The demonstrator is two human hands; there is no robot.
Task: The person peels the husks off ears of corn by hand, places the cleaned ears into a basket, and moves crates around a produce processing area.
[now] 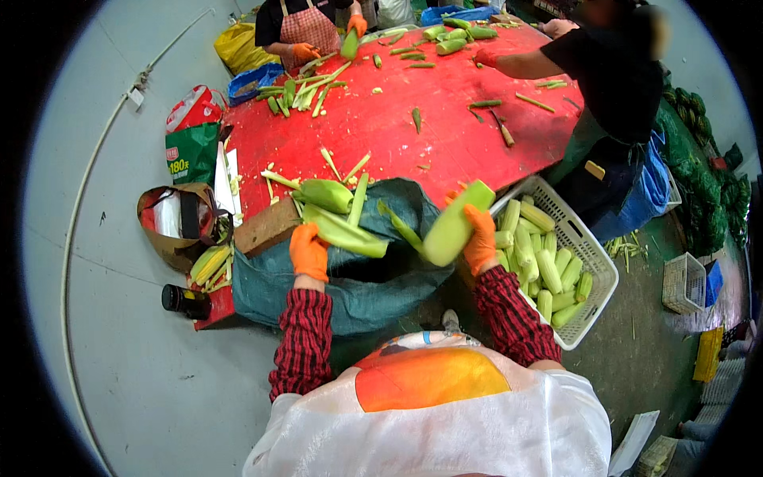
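Note:
My left hand (pixel 309 253), in an orange glove, grips a strip of green corn husk (pixel 341 231) over the mouth of a dark green sack (pixel 363 304). My right hand (pixel 480 238), gloved alike, is closed around a green ear of corn (pixel 458 225), partly blurred, between the sack and the crate. A loose husk leaf (pixel 400 226) hangs beside that ear's lower end. Another ear in its husk (pixel 326 195) lies at the table's near edge, behind my left hand. Many pale green ears (pixel 545 262) fill a white plastic crate (pixel 605 280) at my right.
A red table (pixel 381 125) spreads ahead, with husk scraps and more ears (pixel 456 39). A wooden block (pixel 268 228) sits at its near left edge. One person (pixel 304 30) works across the table, another (pixel 614 71) at the right. A black-lidded jar (pixel 186 302) and bags (pixel 194 152) are at left.

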